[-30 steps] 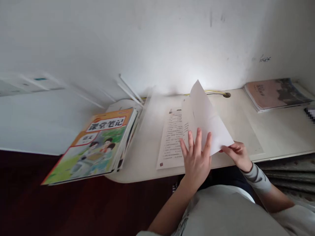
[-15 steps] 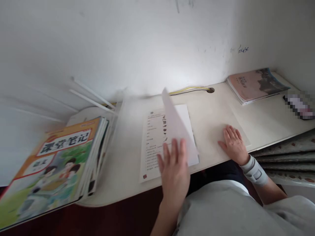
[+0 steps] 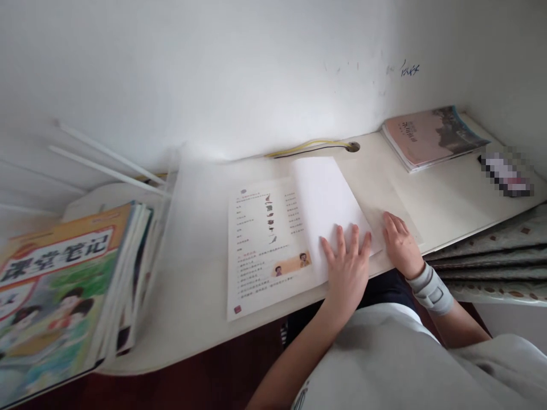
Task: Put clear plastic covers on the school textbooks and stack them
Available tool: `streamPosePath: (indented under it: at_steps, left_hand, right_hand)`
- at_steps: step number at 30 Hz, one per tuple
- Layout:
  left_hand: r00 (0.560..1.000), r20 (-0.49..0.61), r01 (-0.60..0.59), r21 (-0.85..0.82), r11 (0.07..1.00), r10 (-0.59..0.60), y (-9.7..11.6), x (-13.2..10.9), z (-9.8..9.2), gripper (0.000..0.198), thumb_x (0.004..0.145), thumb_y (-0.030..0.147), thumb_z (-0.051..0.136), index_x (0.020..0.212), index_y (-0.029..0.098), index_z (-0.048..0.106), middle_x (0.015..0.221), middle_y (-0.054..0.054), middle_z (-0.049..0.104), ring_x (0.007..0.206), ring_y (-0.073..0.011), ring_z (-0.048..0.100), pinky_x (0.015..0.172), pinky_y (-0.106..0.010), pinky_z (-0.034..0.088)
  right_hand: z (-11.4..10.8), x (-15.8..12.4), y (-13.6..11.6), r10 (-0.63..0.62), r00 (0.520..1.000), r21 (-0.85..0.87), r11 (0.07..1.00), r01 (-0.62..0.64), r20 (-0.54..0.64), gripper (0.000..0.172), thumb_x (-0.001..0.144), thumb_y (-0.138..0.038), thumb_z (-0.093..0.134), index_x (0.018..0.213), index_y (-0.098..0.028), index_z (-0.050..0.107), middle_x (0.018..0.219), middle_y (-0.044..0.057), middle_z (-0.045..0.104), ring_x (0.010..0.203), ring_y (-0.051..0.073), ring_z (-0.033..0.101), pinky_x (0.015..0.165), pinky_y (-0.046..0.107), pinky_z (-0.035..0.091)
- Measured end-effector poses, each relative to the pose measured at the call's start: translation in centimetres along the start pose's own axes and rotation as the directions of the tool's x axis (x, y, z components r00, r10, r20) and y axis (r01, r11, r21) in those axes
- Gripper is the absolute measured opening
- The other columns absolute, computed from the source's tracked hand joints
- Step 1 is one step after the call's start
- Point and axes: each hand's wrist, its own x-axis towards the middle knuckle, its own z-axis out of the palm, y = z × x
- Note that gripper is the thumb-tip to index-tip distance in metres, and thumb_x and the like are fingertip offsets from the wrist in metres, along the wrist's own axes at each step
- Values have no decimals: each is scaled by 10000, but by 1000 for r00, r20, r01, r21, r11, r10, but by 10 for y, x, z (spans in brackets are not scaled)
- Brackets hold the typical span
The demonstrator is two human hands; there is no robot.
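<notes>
A printed worksheet [image 3: 265, 239] lies on the white desk [image 3: 200, 296] in front of me. A blank white sheet [image 3: 327, 205] is folded flat over its right side. My left hand [image 3: 348, 267] rests flat on the lower part of that blank sheet, fingers spread. My right hand [image 3: 399, 242] lies flat on the desk just right of the sheet's edge, fingers stretched out, with a grey cuff at the wrist. Neither hand holds anything.
A stack of colourful books [image 3: 55, 285] hangs over the desk's left end. A pink-covered book [image 3: 431, 136] lies at the far right by the wall. A yellow cable [image 3: 307, 146] runs to a desk hole. White rods [image 3: 106, 162] lean at the left wall.
The raised sheet has come down and now lies flat. My right hand let go of it and went flat on the desk; my left hand now presses the sheet. The view shifted right.
</notes>
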Motion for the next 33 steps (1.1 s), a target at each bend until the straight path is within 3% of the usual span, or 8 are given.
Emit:
streamPosePath:
  at_steps: [10, 18, 22, 26, 30, 33]
  left_hand:
    - [998, -45, -48, -12, 999, 48, 16, 20, 6, 397, 912, 224, 403, 1296, 211, 502, 1403, -116, 447, 1333, -392, 300, 1041, -703, 168]
    - [982, -31, -186, -23, 982, 185, 22, 8, 1, 412, 922, 171, 344, 1314, 147, 470, 1381, -102, 478, 1321, -302, 357, 1089, -562, 256]
    - [980, 16, -198, -34, 980, 199, 22, 7, -1, 421, 918, 162, 342, 1323, 161, 457, 1378, -95, 483, 1300, -284, 391, 1076, -538, 289]
    - [989, 39, -140, -5, 990, 140, 13, 10, -6, 423, 907, 149, 358, 1316, 141, 468, 1382, -126, 472, 1294, -290, 399, 1085, -521, 272]
    - [999, 35, -33, 70, 997, 31, -3, 7, -9, 414, 902, 128, 359, 1289, 99, 501, 1372, -162, 472, 1301, -345, 375, 1082, -547, 252]
    - [999, 36, -33, 76, 997, 30, -9, 2, -5, 420, 899, 151, 403, 1311, 165, 488, 1380, -153, 466, 1302, -362, 370, 1065, -576, 255]
  right_hand:
    - [-9, 2, 3, 58, 998, 121, 991, -54, -25, 380, 892, -154, 338, 1246, -119, 469, 1192, 175, 571, 1145, 253, 527, 969, 462, 465]
    - [-18, -3, 7, 229, 970, 414, 893, -179, -76, 325, 916, -250, 376, 1201, -169, 509, 1162, 133, 584, 1113, 215, 548, 946, 409, 472]
    - [-18, -5, 9, 252, 965, 464, 865, -191, -72, 317, 913, -275, 403, 1193, -172, 509, 1169, 131, 579, 1108, 214, 552, 947, 405, 471]
    - [-19, -4, 8, 207, 977, 392, 905, -167, -62, 308, 907, -256, 408, 1178, -162, 522, 1176, 140, 573, 1117, 214, 546, 960, 401, 466]
    - [-16, -2, 1, 64, 998, 144, 988, -62, -11, 323, 878, -276, 459, 1153, -137, 558, 1194, 163, 571, 1148, 260, 521, 968, 447, 457]
    - [-12, -3, -5, 9, 999, -56, 998, -6, 52, 399, 882, -287, 465, 1221, -83, 519, 1267, 194, 533, 1227, 296, 460, 1006, 475, 417]
